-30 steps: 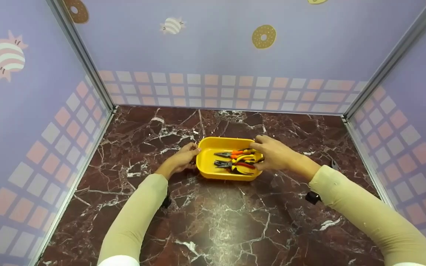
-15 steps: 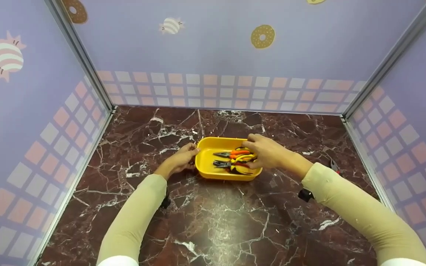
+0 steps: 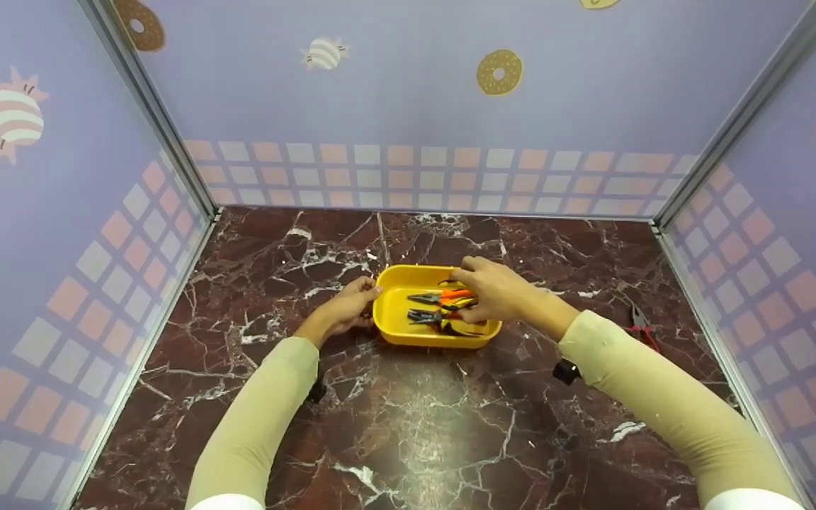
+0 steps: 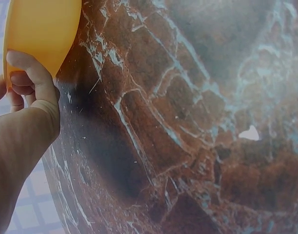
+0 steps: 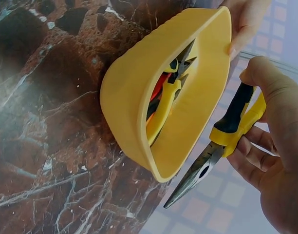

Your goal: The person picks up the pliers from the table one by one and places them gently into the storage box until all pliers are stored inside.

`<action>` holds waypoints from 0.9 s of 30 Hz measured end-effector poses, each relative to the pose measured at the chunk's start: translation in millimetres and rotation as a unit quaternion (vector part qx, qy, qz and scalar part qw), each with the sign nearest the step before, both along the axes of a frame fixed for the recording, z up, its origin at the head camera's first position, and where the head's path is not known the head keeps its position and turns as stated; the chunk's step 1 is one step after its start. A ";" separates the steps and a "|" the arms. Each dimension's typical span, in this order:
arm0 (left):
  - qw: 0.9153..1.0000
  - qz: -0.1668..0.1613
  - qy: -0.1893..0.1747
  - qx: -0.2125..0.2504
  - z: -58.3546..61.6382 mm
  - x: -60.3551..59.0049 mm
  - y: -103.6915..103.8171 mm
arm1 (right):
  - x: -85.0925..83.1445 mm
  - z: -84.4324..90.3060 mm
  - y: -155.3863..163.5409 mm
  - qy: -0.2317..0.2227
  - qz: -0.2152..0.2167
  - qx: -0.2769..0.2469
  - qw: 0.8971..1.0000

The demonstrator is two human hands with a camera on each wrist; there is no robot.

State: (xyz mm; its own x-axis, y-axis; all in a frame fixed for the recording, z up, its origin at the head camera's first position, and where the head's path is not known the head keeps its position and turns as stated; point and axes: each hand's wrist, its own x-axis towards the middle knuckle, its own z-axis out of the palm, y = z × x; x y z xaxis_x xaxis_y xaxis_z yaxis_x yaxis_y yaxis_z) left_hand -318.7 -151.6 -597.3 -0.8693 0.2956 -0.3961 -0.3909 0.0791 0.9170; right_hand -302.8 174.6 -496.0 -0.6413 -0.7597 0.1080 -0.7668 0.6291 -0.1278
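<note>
My left hand (image 3: 348, 304) pinches the left end of a yellow plastic bin (image 3: 431, 340), thumb over the rim and fingers outside. Close above the bin is my right hand (image 5: 280, 131), holding needle-nose pliers (image 5: 222, 141) by their yellow and black handles. Their metal nose points down past the rim in the right wrist view. Inside the bin lie orange-handled pliers (image 3: 426, 299) and dark-jawed pliers (image 3: 422, 316), noses to the left. My right hand hides part of their handles in the head view.
Red-handled pliers (image 3: 639, 322) lie on the dark red marble surface (image 3: 408, 453) at the right, close to the side wall. Purple patterned panels (image 3: 408, 99) enclose the back and both sides.
My right hand has shifted left from the bin's right end to over the tools. The sleeve has moved off the red-handled pliers at the right. My left hand stays at the bin.
</note>
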 end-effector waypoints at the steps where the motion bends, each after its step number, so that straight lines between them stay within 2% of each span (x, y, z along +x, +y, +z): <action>1: 1.000 -0.001 0.000 0.001 0.3 0.1 0.0 | -0.7 -0.7 -0.8 0.002 0.004 -0.004 1.000; 8: 1.000 0.005 0.001 0.006 -0.3 0.3 0.6 | -6.5 -6.6 -7.6 0.014 0.022 -0.018 0.999; 27: 1.000 0.012 0.003 0.011 -2.6 -0.9 -0.2 | -17.6 -18.6 -16.4 0.007 0.003 -0.036 0.999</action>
State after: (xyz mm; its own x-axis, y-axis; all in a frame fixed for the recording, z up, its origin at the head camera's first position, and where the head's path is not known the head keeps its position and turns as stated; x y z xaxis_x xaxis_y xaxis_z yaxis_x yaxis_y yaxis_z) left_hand -319.6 -151.7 -599.9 -0.8783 0.2831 -0.3853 -0.3875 0.0505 0.9205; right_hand -320.4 158.2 -514.6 -0.6352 -0.7530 0.1719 -0.7722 0.6144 -0.1623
